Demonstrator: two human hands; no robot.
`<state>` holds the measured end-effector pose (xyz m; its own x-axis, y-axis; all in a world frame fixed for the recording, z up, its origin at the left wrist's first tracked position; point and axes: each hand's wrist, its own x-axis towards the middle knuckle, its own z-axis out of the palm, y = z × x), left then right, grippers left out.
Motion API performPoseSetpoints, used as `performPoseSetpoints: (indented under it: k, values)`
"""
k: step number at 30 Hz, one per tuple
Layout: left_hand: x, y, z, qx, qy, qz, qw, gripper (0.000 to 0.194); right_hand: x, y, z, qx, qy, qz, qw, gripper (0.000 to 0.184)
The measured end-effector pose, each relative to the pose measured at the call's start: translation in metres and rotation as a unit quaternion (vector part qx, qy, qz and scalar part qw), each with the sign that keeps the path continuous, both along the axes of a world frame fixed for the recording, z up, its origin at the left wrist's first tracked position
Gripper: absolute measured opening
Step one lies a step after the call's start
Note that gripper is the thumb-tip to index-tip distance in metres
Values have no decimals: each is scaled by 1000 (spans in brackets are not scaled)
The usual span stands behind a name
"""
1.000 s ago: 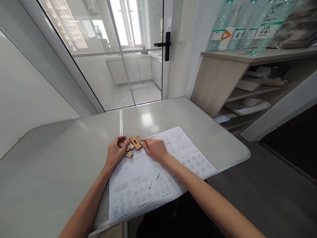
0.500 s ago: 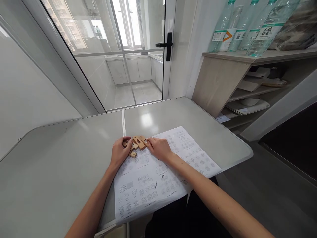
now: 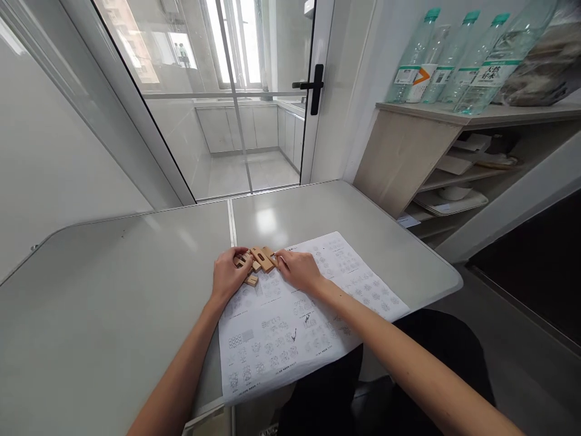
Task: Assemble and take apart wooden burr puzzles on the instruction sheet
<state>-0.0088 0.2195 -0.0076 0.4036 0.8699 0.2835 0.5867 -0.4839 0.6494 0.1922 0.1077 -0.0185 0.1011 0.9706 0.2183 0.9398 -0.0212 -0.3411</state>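
Several small wooden blocks [image 3: 261, 258] lie in a cluster at the upper left part of a printed paper sheet [image 3: 281, 315]. One flat block has an oval slot and a dark mark on its top. My left hand [image 3: 228, 272] curls around the left side of the cluster, fingers and thumb closed on wooden pieces it partly hides. A small loose block [image 3: 251, 280] rests just below that thumb. At the cluster's right end, my right hand [image 3: 297, 267] has its fingertips pinched at the edge of a wooden block, where a small dark spot shows.
The paper lies on a glossy grey table [image 3: 136, 290] with a seam across it. Behind stands a glass door [image 3: 254, 139] with a black handle [image 3: 316, 89]. To the right, a wooden shelf unit [image 3: 399, 151] carries several water bottles [image 3: 447, 72].
The view has shifted a little, so hands, blocks and paper appear slightly farther right. Both hands keep nearly the same hold beside the blocks.
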Motion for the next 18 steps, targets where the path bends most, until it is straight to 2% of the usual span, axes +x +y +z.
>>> performPoseSetpoints:
  k: [18]
  values:
    - [1, -2, -4, 9, 0, -5, 1000, 28, 2, 2, 3, -45, -19, 5, 999, 31]
